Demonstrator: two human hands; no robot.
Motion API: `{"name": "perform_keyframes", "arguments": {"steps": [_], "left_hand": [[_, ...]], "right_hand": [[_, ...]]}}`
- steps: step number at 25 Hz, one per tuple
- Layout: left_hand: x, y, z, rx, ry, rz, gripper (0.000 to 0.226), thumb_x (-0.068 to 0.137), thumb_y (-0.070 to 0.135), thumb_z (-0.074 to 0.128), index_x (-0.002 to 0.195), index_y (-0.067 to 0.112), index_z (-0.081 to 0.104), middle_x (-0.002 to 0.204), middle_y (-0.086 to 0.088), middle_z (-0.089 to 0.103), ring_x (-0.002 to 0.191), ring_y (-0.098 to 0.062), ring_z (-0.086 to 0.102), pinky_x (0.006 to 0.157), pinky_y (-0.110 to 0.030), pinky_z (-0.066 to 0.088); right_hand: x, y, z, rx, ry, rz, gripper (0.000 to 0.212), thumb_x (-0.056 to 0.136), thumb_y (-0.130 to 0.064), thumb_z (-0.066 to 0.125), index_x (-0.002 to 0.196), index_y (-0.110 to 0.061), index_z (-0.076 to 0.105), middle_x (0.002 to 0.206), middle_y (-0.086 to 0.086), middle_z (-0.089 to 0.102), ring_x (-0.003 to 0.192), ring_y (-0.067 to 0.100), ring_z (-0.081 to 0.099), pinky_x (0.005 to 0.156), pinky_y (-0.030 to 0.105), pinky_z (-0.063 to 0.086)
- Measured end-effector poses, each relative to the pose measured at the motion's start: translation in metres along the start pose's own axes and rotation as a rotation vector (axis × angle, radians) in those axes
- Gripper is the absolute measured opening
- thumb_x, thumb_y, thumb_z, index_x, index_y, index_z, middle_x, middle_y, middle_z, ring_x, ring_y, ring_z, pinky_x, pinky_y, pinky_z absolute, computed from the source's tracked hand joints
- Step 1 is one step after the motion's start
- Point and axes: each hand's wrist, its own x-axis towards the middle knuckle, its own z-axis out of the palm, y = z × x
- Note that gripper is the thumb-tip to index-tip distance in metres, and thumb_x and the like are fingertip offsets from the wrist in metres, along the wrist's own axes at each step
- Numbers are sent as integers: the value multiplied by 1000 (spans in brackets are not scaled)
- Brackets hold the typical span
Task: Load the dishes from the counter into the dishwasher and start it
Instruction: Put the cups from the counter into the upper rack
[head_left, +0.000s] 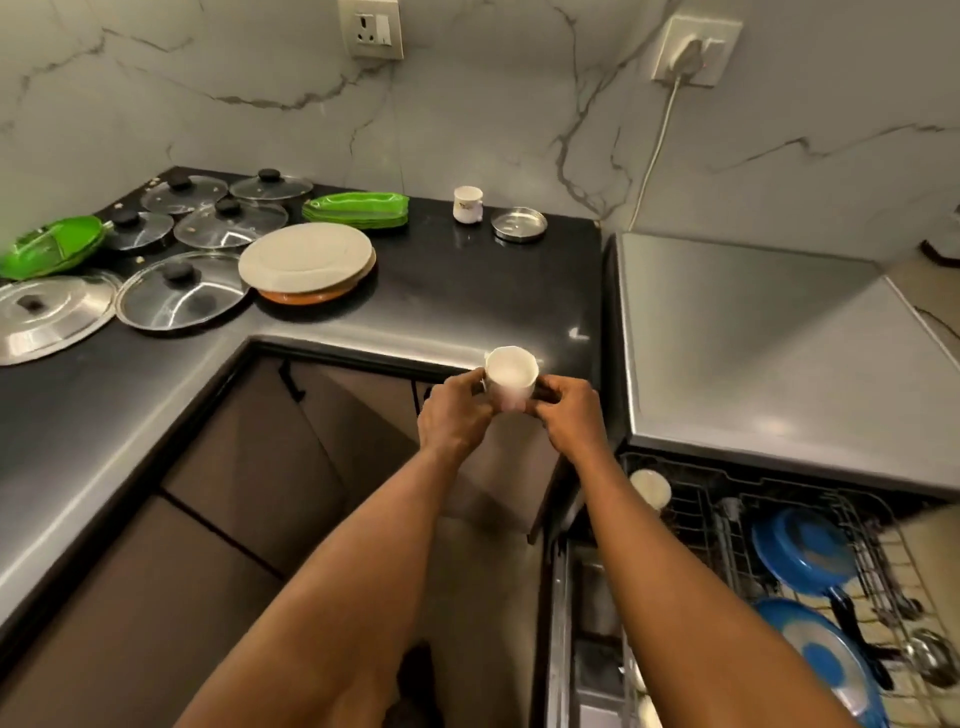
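At the counter (415, 312) edge, both hands (454, 415) (569, 415) grip a cup (511, 376).

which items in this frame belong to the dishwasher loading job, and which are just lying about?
Job:
- white cup, gripped by left hand and right hand
- glass lids
- steel lid
- green plates
- white plate stack
- printed mug
- small steel plate
- dishwasher rack, holding blue pans

Lying about:
- wall socket
- wall plug
- cabinet doors
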Motion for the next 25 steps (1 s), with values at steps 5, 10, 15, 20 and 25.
{"name": "perform_keyframes", "arguments": {"steps": [5, 10, 15, 20, 25], "left_hand": [[-82, 18, 30, 23, -4, -12, 49, 86, 39, 73, 133, 34, 60, 118, -1, 71, 109, -24, 65, 85, -36, 53], [-142, 23, 43, 7, -25, -3, 49, 87, 40, 71, 134, 34, 59, 118, -1, 70, 108, -26, 64, 86, -38, 52], [-207, 11, 69, -24, -87, -32, 48, 86, 40, 70, 132, 35, 61, 120, -2, 70, 112, -25, 64, 89, -37, 52], [-274, 0, 102, -25, -193, -40, 44, 77, 48, 74, 119, 38, 68, 100, 3, 75, 97, -20, 68, 77, -34, 54], [-300, 7, 137, -45, -293, -82, 34, 79, 43, 78, 110, 32, 73, 98, 4, 75, 94, -18, 68, 80, -35, 55]], "right_hand": [[-66, 37, -39, -2, -29, 34, 37, 65, -23, 86, 100, -18, 76, 91, -2, 76, 88, 12, 69, 81, 41, 56], [-124, 56, -62, 25, -41, 42, 32, 68, -21, 83, 98, -17, 76, 91, -3, 75, 89, 12, 70, 83, 44, 56], [-195, 79, -83, 56, -43, 72, 34, 69, -12, 83, 102, -10, 75, 94, 0, 74, 89, 13, 69, 85, 37, 56], [-263, 120, -102, -4, -86, 159, 31, 70, -12, 81, 100, -11, 74, 93, -2, 74, 89, 13, 68, 82, 40, 56], [-299, 156, -121, 47, -101, 278, 22, 75, -21, 78, 94, -14, 70, 89, 3, 73, 86, 25, 69, 76, 47, 56]]}}
